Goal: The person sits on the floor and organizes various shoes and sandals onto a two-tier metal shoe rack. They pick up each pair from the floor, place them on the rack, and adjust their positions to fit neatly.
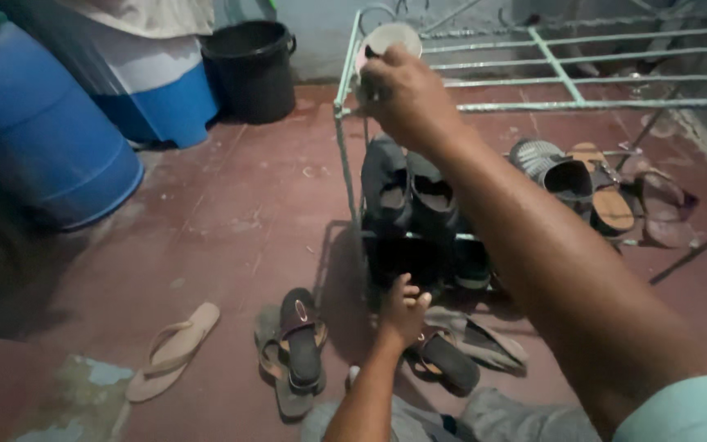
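Head view. The right hand (407, 98) is raised to the front left corner of a pale green metal rack (558, 69), its fingers closed around the corner post, with a round pale object (394, 37) just behind the knuckles (whether the hand grips that object too cannot be told). The left hand (403, 311) is low, near the rack's foot, fingers loosely spread and resting on or just above a dark sandal (448, 360) on the floor (231, 213); it is not clamped on anything that shows.

On the rack's lower tier stand dark closed shoes (411, 188) at the left end, and a woven grey shoe (550, 168) with brown sandals (607, 196) toward the right end. The top tier is bare bars.

Still on the floor: a black-strapped sandal pair (296, 348) left of the left hand, and a tan flip-flop (173, 348) further left, well apart from the rack.

Judgement: footwear is partly shelved; several pieces at the rack's foot remain loose.

Background: a blue barrel (42, 139) and a black bucket (249, 69) by the far wall.
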